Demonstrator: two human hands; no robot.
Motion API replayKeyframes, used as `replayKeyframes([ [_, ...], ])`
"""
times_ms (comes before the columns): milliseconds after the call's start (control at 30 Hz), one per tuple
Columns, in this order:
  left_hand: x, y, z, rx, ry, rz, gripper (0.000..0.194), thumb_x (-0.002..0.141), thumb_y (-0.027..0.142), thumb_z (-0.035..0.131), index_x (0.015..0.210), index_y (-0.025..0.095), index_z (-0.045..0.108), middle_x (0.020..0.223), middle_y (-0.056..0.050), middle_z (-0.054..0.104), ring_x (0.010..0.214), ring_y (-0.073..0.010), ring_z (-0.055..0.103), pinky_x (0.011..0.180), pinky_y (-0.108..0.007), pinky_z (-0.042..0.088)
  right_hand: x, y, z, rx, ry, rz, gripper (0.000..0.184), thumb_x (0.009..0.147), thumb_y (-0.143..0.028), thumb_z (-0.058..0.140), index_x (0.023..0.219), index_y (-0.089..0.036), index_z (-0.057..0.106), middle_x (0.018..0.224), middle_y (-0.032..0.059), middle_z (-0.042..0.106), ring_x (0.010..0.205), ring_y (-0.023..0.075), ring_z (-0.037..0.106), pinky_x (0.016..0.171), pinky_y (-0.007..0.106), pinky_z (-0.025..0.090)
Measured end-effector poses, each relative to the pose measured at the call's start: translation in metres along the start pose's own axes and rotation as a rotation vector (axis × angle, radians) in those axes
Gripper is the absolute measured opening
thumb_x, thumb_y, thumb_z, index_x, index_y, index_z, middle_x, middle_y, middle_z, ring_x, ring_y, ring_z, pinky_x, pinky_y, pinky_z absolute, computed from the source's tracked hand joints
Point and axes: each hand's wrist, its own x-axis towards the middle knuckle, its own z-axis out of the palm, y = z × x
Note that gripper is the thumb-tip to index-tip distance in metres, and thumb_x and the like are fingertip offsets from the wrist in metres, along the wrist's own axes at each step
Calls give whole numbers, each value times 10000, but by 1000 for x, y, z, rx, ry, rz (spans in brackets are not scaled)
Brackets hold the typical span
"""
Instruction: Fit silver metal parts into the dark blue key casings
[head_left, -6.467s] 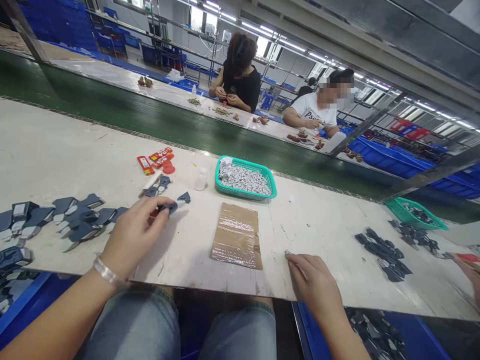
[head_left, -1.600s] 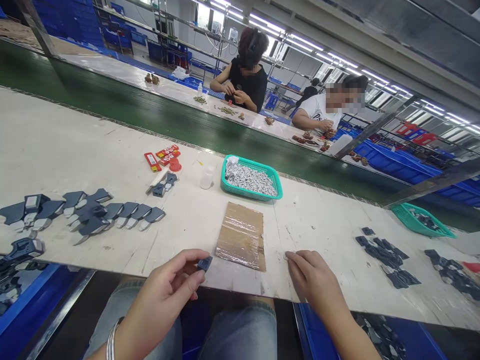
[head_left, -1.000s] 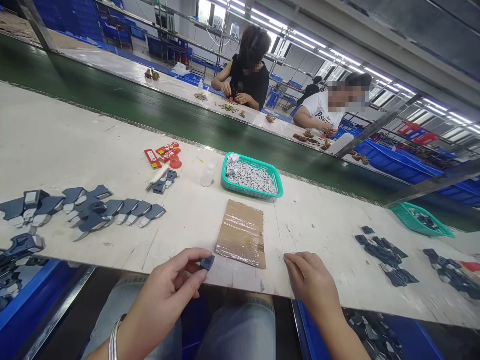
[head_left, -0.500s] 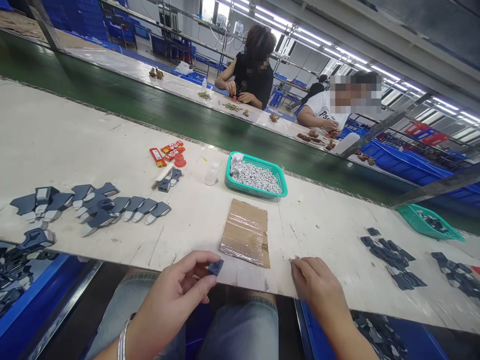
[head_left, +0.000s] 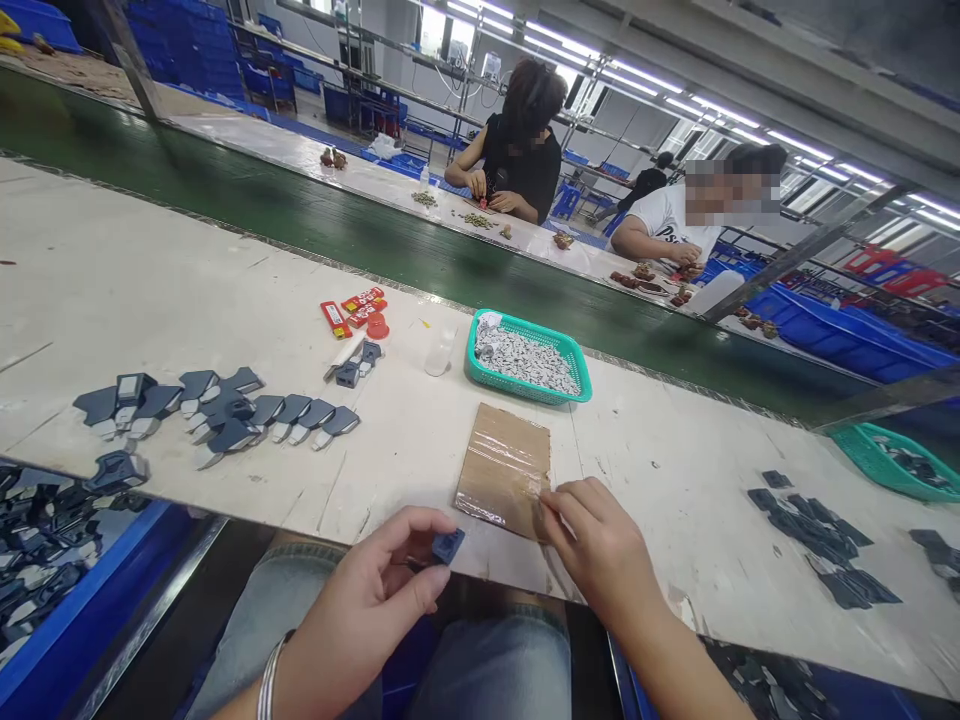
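**Two co-workers beyond the green belt (head_left: 300,240)**

A teal basket (head_left: 525,358) of small grey-white pieces sits on the near bench (head_left: 150,290) beside a clear plastic bottle (head_left: 441,352), with red packets (head_left: 352,310) and a red cap (head_left: 378,326) just left. Across the belt, a person in black (head_left: 521,170) and a person in white (head_left: 667,225) work, near blue crates (head_left: 847,340).

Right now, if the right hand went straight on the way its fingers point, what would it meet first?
The right hand would meet the plastic-wrapped cardboard sheet first: its fingertips are at that sheet's right edge, though depth makes it unclear whether they already touch.
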Motion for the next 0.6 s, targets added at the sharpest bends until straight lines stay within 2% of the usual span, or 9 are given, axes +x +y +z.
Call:
replayKeyframes([
  [100, -1, 4, 0, 9, 9, 14, 213, 779, 200, 622, 943, 272, 507, 978, 8, 608, 877, -143, 533, 753, -238, 409, 9, 0, 12, -37, -57, -66, 219, 891, -111, 443, 731, -187, 571, 678, 35, 526, 664, 162, 459, 624, 296, 388],
  [200, -2, 5, -1, 27, 32, 22, 180, 793, 202, 594, 896, 263, 460, 822, 33, 564, 751, -125, 491, 667, -233, 377, 11, 3, 18, -81, -101, -124, 273, 902, -100, 413, 683, -187, 549, 651, 29, 486, 642, 161, 407, 611, 300, 351],
  [367, -2, -3, -3, 65, 126, 27, 212, 838, 238, 540, 974, 284, 385, 761, 48, 493, 683, -128, 448, 625, -237, 376, 12, 1, 17, -112, -143, -200, 331, 909, -77, 376, 632, -183, 524, 637, 32, 477, 626, 164, 378, 579, 304, 319],
  [500, -2, 0, -2, 188, 135, 74, 109, 839, 250, 535, 908, 255, 452, 788, 28, 502, 730, -144, 470, 677, -257, 394, 13, -2, 15, -86, -147, -204, 355, 910, -84, 377, 596, -187, 507, 617, 31, 491, 603, 159, 397, 554, 297, 327],
  [600, -3, 6, -1, 275, 93, 128, 111, 817, 243, 570, 923, 262, 545, 876, 16, 520, 765, -145, 488, 695, -257, 395, 15, 0, 13, -47, -99, -128, 303, 911, -146, 418, 637, -187, 542, 631, 29, 514, 634, 155, 456, 578, 282, 375],
])
